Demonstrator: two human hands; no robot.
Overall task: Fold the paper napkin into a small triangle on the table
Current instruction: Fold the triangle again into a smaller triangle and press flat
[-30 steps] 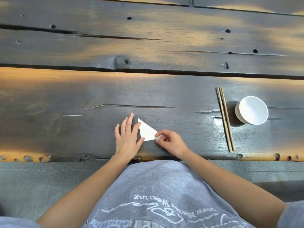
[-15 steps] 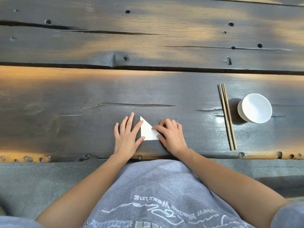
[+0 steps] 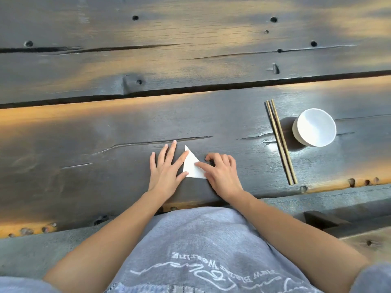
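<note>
Napkin [image 3: 192, 167] first, though it is the smallest thing on the dark plank table [image 3: 105, 157]: a white paper triangle lying flat near the table's near edge, one corner pointing far, its long edge running down to the right.

Going by size, the table fills most of the view, its planks cracked and dotted with knot holes. Below it, at the near side, is the person's grey printed shirt [image 3: 203, 250], with both bare forearms reaching out over it to the table.

The left hand [image 3: 167, 168] lies flat and spread on the wood just left of the napkin, palm down, grasping nothing; its index finger and thumb touch the triangle's left edge. The right hand [image 3: 222, 172] rests at the napkin's right, fingers curled, the index finger [image 3: 203, 166] stretched left and pressing down on the paper; it pins the napkin rather than gripping it. So the triangle sits between the two hands.

Well apart to the right stands a white bowl [image 3: 315, 127], and just left of it a pair of wooden chopsticks [image 3: 281, 144] lies side by side, running near to far.
</note>
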